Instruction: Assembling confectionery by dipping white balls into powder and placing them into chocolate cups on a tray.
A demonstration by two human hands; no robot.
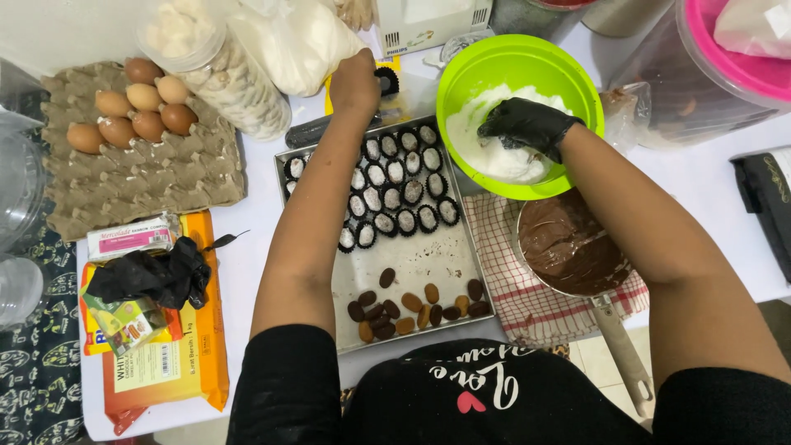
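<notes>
Here, gloved right hand (pixel 527 125) in green bowl (pixel 577 74) of white powder (pixel 486 148).

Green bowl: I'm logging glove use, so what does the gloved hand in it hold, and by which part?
The gloved right hand is sunk in white powder in the green bowl; anything gripped beneath cannot be told.

White table top (pixel 709 185) fills most of the frame under even, bright light. Patterned dark cloth (pixel 37 371) covers the lower left corner. Pale tiled floor (pixel 597 363) shows at the lower right, beside the table's edge.
</notes>
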